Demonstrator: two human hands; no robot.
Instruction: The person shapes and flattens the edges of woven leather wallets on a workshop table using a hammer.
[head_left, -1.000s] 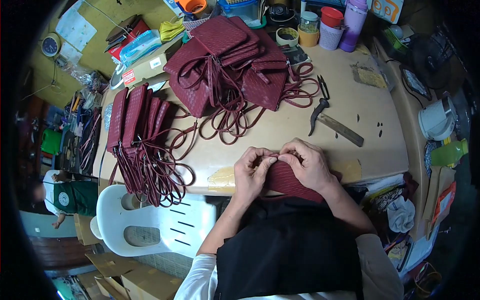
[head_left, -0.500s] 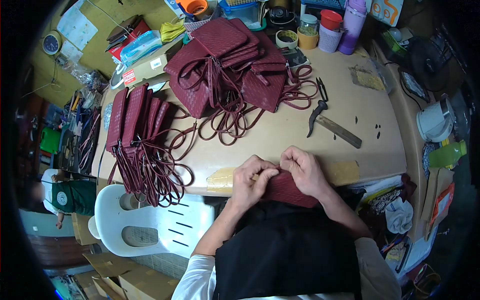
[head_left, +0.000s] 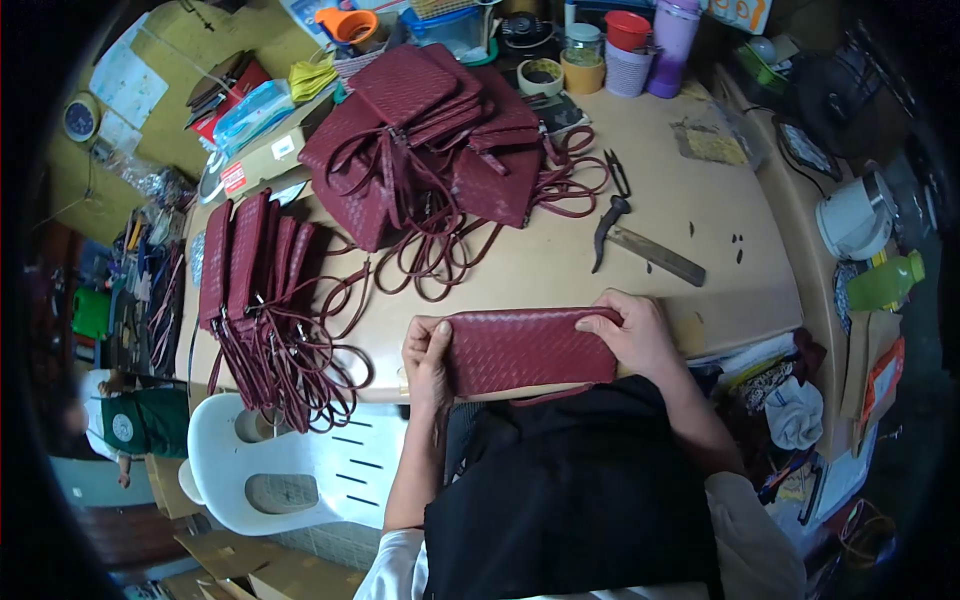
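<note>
1. Left hand (head_left: 427,352): gripping the maroon woven pouch (head_left: 530,352) at its 9 o'clock end.
2. Right hand (head_left: 636,332): gripping the pouch near its 2 o'clock corner.
3. The pouch is held face up at the worktop's (head_left: 540,268) near edge, 6 o'clock.
4. From it: pouch pile (head_left: 430,105) at 11 o'clock, smaller pouch group (head_left: 252,255) towards 10, hammer (head_left: 655,255) between 1 and 2.

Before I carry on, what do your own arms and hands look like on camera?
The left hand and right hand are bare: no gloves, rings or watch show. The forearms are uncovered too, below short, plain white sleeves. A black garment covers the front.
</note>
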